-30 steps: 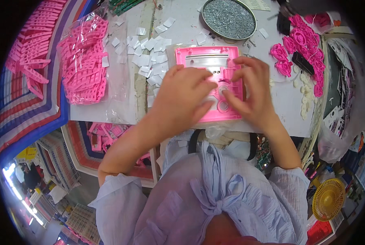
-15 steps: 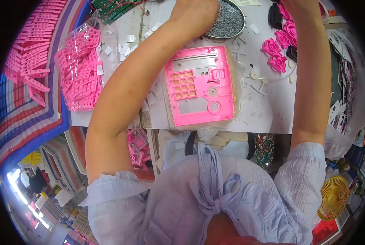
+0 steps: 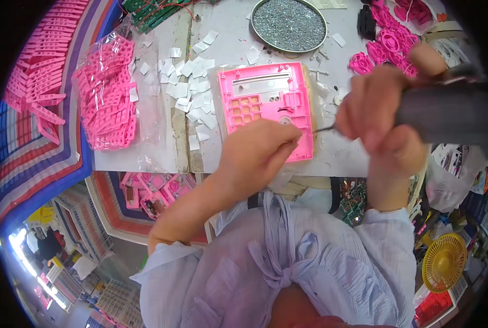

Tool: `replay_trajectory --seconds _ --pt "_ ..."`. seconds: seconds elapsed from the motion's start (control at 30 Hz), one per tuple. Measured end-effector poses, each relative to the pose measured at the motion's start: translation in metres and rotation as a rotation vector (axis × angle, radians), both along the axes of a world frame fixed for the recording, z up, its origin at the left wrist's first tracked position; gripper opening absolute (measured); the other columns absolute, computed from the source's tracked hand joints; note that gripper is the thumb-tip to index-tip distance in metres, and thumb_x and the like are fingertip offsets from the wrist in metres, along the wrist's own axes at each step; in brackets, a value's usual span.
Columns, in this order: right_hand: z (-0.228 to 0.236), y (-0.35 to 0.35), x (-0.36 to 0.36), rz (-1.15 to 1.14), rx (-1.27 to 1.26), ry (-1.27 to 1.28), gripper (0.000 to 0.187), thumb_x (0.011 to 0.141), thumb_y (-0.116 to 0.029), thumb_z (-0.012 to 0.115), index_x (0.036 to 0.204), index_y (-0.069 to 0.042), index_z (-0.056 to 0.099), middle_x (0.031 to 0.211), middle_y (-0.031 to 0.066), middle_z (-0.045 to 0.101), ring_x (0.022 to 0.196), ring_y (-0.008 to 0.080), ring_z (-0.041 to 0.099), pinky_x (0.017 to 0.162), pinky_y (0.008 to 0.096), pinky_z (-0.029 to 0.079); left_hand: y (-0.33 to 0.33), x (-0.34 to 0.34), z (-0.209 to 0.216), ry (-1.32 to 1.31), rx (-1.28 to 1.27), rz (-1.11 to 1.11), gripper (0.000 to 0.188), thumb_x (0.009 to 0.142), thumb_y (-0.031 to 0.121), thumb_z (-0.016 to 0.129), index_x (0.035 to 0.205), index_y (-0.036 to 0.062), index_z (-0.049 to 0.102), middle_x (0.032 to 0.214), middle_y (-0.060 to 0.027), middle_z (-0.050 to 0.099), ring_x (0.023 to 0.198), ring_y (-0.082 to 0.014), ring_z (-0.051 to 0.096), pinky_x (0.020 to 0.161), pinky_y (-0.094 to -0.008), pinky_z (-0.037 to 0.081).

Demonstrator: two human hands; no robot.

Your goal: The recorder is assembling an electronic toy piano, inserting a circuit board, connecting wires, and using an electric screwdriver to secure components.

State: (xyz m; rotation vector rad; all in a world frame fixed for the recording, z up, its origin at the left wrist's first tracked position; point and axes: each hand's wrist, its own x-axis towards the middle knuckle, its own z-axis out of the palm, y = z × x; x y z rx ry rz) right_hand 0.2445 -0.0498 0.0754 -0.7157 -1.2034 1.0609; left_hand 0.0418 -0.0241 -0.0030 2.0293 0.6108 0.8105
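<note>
Gripping a dark driver-like tool (image 3: 446,113), the right hand (image 3: 378,106) points its thin bit (image 3: 325,129) toward the pink casing (image 3: 268,110), laid interior-up on a plastic-wrapped pad (image 3: 309,87), probably for cushioning; the left hand (image 3: 257,148) curls over it, grip impossible to tell. A dish (image 3: 326,29) of metal parts (image 3: 289,24) stands beyond, presumably for easy reach.

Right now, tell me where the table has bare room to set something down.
Mostly bare: between the green boards and tin; also the table front, between the casing and right hand. Crowded: left of the casing, with white squares; far right, with pink coils.
</note>
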Motion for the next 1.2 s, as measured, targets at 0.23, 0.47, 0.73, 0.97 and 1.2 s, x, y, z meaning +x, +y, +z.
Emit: replay_trajectory --seconds 0.23,0.47,0.73,0.97,1.2 --pt "-0.01 -0.016 -0.016 0.039 0.064 -0.001 0.062 0.09 -0.032 0.077 0.136 -0.013 0.041 0.065 -0.0019 0.053 0.058 0.0136 0.053 0.055 0.0307 0.049 -0.011 0.001 0.001 -0.126 -0.037 0.028 0.022 0.083 0.004 0.073 0.103 0.0083 0.066 0.091 -0.0102 0.069 0.082 -0.0297 0.068 0.071 -0.0392 0.053" --pt "-0.021 -0.017 -0.023 0.074 0.096 -0.011 0.051 0.091 -0.033 0.077 0.126 -0.014 0.045 0.056 -0.0065 0.048 0.051 0.0109 0.05 0.05 0.028 0.048 -0.012 -0.002 -0.007 -0.15 0.073 0.033 0.027 0.077 0.002 0.076 0.101 0.0082 0.065 0.091 -0.0093 0.067 0.08 -0.0304 0.066 0.07 -0.0387 0.052" --pt "-0.03 -0.019 -0.005 -0.096 0.049 0.149 0.052 0.093 -0.022 0.071 0.135 -0.007 0.043 0.062 0.0006 0.05 0.053 0.0126 0.047 0.05 0.0309 0.047 0.008 -0.013 -0.009 0.232 0.398 -0.051 0.037 0.077 0.022 0.078 0.108 0.008 0.066 0.113 -0.0041 0.062 0.111 -0.0255 0.057 0.101 -0.0485 0.039" --pt "-0.031 -0.018 -0.003 -0.141 0.034 0.112 0.055 0.091 -0.023 0.073 0.135 -0.005 0.044 0.062 0.0012 0.051 0.053 0.0128 0.048 0.05 0.0299 0.046 0.004 -0.009 -0.007 0.528 0.572 -0.123 0.047 0.079 0.034 0.076 0.12 0.0122 0.068 0.118 0.0006 0.064 0.119 -0.0204 0.055 0.11 -0.0508 0.028" --pt "-0.035 -0.016 -0.002 -0.163 0.008 0.032 0.055 0.092 -0.027 0.074 0.135 -0.008 0.045 0.06 -0.0009 0.047 0.051 0.0115 0.044 0.048 0.0291 0.044 0.027 -0.01 -0.004 0.506 0.591 -0.257 0.041 0.08 0.03 0.075 0.116 0.012 0.068 0.119 0.0001 0.063 0.121 -0.0183 0.055 0.112 -0.0543 0.027"
